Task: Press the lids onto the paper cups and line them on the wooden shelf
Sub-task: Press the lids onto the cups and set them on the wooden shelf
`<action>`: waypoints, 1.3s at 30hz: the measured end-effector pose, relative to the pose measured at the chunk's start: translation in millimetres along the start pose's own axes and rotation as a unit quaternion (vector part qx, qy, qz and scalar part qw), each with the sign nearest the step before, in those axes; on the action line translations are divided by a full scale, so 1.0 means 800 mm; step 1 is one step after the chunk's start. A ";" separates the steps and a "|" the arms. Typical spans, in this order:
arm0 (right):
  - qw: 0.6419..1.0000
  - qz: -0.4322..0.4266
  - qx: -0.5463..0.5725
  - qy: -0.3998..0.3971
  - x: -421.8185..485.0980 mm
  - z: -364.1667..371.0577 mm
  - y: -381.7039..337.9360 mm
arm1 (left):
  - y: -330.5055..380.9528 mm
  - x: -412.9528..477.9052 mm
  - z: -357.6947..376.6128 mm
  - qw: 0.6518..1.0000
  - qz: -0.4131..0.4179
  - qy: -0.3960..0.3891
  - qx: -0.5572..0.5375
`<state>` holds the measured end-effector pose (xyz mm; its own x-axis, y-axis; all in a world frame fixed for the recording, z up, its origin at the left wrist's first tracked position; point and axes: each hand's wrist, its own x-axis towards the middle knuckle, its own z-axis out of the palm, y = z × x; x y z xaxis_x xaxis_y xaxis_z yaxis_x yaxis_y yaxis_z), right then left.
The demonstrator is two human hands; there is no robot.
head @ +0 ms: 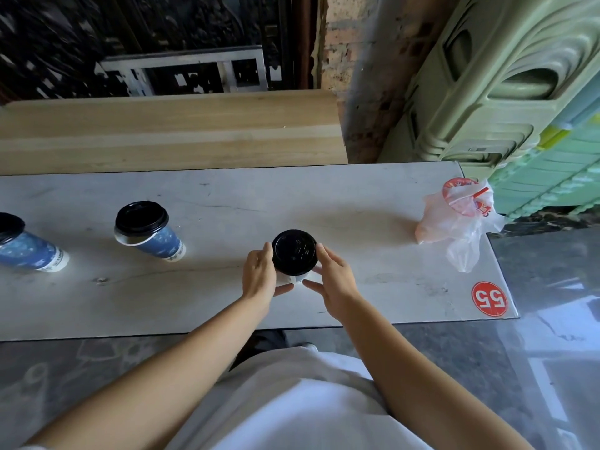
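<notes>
A paper cup with a black lid (294, 252) stands on the pale table (357, 203) in front of me. My left hand (259, 277) and my right hand (332, 282) flank it, fingers straight, fingertips touching the lid's rim and the cup's sides. Only a little of the white cup body shows below the lid. Two more blue paper cups carry black lids: one (149, 227) left of centre, one (22, 245) at the left edge. The wooden shelf (168, 131) runs behind the table, with nothing on it.
A drink cup in a thin plastic bag (461, 219) sits at the table's right end, near a red "55" sticker (489, 299). Green plastic crates (506, 92) stand at the right, beside a brick pillar.
</notes>
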<state>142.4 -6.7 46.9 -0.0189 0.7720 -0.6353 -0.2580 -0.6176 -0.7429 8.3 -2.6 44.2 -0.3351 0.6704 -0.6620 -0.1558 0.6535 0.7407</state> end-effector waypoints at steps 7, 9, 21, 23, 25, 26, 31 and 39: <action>1.000 -0.014 -0.013 0.012 0.004 0.006 -0.001 | 0.003 0.006 -0.016 0.993 0.080 -0.071 0.038; 1.000 -0.018 -0.015 0.019 0.006 0.006 0.001 | 0.005 0.010 -0.017 0.990 0.100 -0.089 0.048; 0.999 -0.042 0.000 0.025 0.001 0.012 0.009 | 0.011 0.006 -0.016 0.980 0.138 -0.135 0.052; 0.999 -0.029 0.021 0.018 0.002 0.011 0.006 | 0.010 0.003 -0.014 0.981 0.137 -0.127 0.046; 0.998 -0.012 0.052 0.018 0.000 0.010 0.005 | 0.006 -0.001 -0.011 0.986 0.124 -0.111 0.029; 0.998 -0.005 0.066 0.020 -0.001 0.009 0.006 | 0.004 -0.003 -0.008 0.989 0.113 -0.098 0.018; 0.995 -0.025 0.084 0.039 -0.007 0.006 0.012 | -0.005 -0.012 0.004 0.996 0.060 -0.059 -0.039; 0.999 -0.024 0.004 0.028 -0.005 0.009 0.008 | 0.002 -0.003 -0.003 0.999 0.003 -0.021 0.034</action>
<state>133.9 -12.9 46.0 0.0475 0.7915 -0.6093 -0.2653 -0.5781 -0.7716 6.6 -4.3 47.4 -0.2959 0.6880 -0.6626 -0.0894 0.6707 0.7363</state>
